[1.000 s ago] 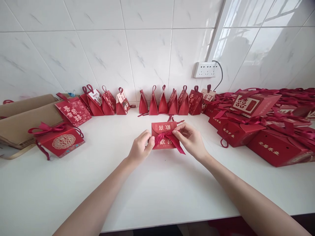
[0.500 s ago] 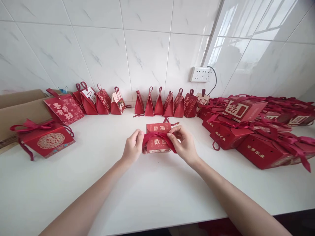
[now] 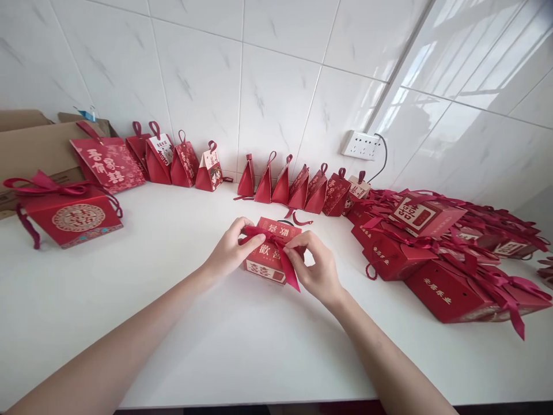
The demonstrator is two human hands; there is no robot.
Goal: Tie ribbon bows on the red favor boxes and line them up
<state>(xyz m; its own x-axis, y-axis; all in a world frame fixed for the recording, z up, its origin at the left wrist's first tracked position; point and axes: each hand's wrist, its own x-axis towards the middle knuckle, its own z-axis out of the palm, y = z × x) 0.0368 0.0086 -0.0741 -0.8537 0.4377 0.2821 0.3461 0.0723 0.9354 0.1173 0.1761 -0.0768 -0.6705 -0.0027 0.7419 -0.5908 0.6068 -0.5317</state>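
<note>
A red gift box point(image 3: 265, 270) with pale Chinese characters sits on the white table in front of me. Across its top lies a dark red ribbon point(image 3: 290, 272), with one tail hanging over the near right side. My left hand point(image 3: 233, 248) pinches the ribbon at the box's left, thumb stretched over the top. From the right, my right hand point(image 3: 313, 265) pinches the ribbon near the middle between thumb and fingertips. The exact form of the ribbon under the fingers is partly hidden.
Several small triangular red boxes point(image 3: 272, 183) line the tiled wall. A ribboned red box point(image 3: 86, 216) stands at left before brown cardboard point(image 3: 38, 150). Many ribboned boxes point(image 3: 449, 291) are heaped at right. A power strip point(image 3: 359, 145) is on the wall.
My left hand has moved from the box's left end onto the ribbon at its top. My right hand has drawn in towards the middle. The camera view has tilted, shifting the surroundings.
</note>
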